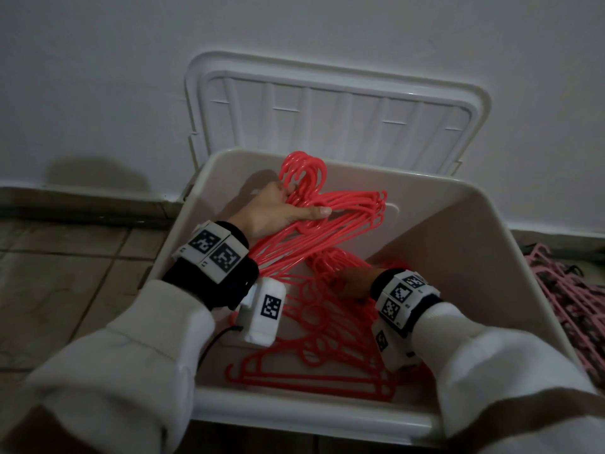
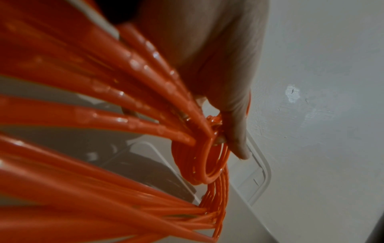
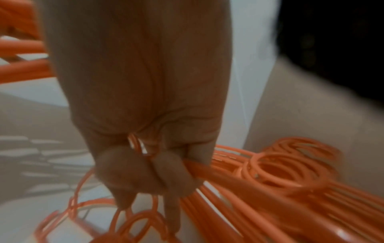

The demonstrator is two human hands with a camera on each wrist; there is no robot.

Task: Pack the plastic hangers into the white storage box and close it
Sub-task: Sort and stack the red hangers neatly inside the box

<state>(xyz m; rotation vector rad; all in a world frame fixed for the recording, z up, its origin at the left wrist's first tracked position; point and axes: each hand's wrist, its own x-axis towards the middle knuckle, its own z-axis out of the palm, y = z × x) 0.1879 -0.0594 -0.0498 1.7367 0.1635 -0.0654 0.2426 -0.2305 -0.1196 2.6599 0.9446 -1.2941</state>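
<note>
The white storage box stands on the floor with its lid tipped up against the wall. Inside it, my left hand grips a bundle of red plastic hangers just below their hooks, thumb laid across the bars. The left wrist view shows the same bundle fanning out from my left hand. Lower in the box, my right hand is curled round more red hangers. In the right wrist view its fingers wrap their bars. Further red hangers lie on the box bottom.
A pile of pink hangers lies on the floor to the right of the box. A white wall rises directly behind the box. Tiled floor spreads to the left.
</note>
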